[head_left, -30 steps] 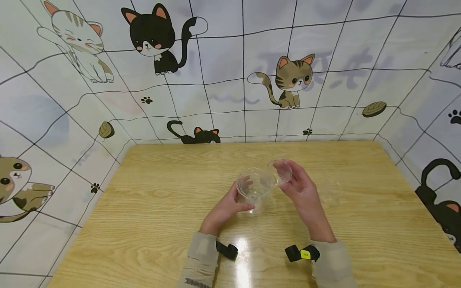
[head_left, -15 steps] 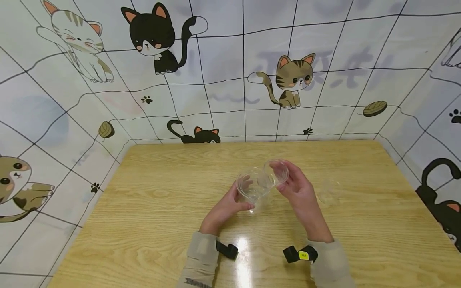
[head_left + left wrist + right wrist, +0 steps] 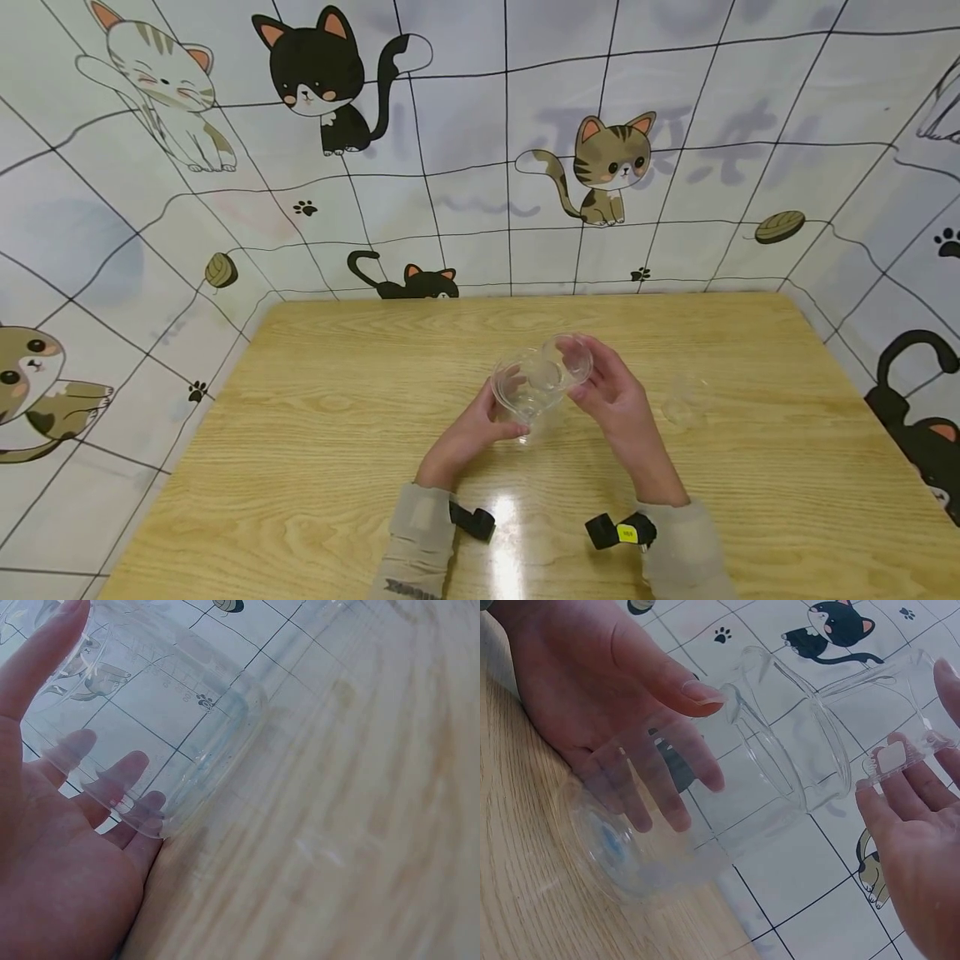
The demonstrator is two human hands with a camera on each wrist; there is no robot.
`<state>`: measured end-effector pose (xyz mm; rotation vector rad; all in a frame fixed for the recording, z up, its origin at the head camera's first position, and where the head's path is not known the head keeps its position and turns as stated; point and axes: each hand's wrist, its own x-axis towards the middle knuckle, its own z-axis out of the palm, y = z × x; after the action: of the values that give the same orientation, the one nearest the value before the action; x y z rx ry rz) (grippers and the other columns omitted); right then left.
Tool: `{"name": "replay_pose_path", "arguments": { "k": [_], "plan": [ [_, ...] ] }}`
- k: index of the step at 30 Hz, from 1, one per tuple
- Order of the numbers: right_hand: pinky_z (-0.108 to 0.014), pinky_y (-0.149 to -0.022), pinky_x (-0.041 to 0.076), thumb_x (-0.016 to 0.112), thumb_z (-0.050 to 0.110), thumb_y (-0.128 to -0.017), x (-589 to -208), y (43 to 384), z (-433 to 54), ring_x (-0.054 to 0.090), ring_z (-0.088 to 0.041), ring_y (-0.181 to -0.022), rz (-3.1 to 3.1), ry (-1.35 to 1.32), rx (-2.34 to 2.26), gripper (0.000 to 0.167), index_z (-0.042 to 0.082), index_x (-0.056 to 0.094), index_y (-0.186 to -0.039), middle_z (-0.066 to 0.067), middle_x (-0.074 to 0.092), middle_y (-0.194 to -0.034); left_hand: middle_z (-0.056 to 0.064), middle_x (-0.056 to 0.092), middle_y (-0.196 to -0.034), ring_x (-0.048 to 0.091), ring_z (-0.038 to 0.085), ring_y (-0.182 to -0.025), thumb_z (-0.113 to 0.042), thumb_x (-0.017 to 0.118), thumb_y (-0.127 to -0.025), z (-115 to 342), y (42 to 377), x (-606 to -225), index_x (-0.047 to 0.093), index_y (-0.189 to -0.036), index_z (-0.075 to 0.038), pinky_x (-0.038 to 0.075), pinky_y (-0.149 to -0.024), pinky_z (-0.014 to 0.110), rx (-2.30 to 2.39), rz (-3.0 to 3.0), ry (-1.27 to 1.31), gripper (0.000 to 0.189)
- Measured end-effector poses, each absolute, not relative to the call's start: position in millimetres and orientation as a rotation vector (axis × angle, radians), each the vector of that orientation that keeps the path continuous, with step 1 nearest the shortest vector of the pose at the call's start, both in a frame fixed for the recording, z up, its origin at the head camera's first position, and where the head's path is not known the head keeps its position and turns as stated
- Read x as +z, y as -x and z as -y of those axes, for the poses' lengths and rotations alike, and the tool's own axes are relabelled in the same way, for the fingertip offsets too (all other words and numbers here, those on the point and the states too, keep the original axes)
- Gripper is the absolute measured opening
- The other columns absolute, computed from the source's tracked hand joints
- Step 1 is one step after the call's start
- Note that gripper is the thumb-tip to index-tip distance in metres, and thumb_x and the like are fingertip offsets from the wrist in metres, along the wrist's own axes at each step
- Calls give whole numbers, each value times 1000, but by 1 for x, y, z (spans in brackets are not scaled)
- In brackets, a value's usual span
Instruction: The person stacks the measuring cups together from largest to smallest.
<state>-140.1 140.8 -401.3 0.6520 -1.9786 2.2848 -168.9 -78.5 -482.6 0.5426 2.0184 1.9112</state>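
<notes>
My left hand (image 3: pixel 476 429) grips a clear plastic measuring cup (image 3: pixel 525 406) from its left side, low over the table. Scale marks show on its wall (image 3: pixel 176 682) in the left wrist view, with fingers visible through the plastic. In my right hand (image 3: pixel 618 404) is a smaller clear cup (image 3: pixel 573 360), tilted to the left. One end of this cup overlaps the measuring cup's mouth in the head view. Seen from the right wrist, thumb and fingers lie along the clear cup (image 3: pixel 697 847), and the two rims are close together. Whether either holds liquid I cannot tell.
Another clear, faint item (image 3: pixel 682 404) lies on the wooden table (image 3: pixel 337 433) right of my right hand. Walls printed with cats (image 3: pixel 315 75) and grid lines close off the back and both sides. Each wrist carries a black strap mount (image 3: pixel 474 522).
My right hand has shifted slightly left with its cup, so that the cup overlaps the measuring cup's mouth more. The left hand and the measuring cup have stayed in place.
</notes>
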Motion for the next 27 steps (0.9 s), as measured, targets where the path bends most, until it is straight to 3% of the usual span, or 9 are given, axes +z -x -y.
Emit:
{"name": "replay_pose_path", "arguments": {
  "k": [15, 27],
  "plan": [
    [-23, -91, 38, 56, 3, -87, -406, 141, -137, 38, -20, -124, 2059, -579, 2256, 56, 15, 34, -137, -9, 36, -138, -13, 38, -134, 26, 8, -129, -23, 75, -72, 79, 169, -482, 28, -135, -39, 17, -104, 40, 1902, -2060, -507, 80],
    [-20, -96, 32, 58, 7, -86, -415, 145, -136, 35, -19, -125, 2152, -579, 2171, 57, 19, 34, -137, -4, 38, -138, -13, 35, -136, 23, 6, -129, -20, 73, -74, 80, 167, -482, 27, -135, -40, 17, -104, 39, 1884, -2066, -495, 80]
  ]
}}
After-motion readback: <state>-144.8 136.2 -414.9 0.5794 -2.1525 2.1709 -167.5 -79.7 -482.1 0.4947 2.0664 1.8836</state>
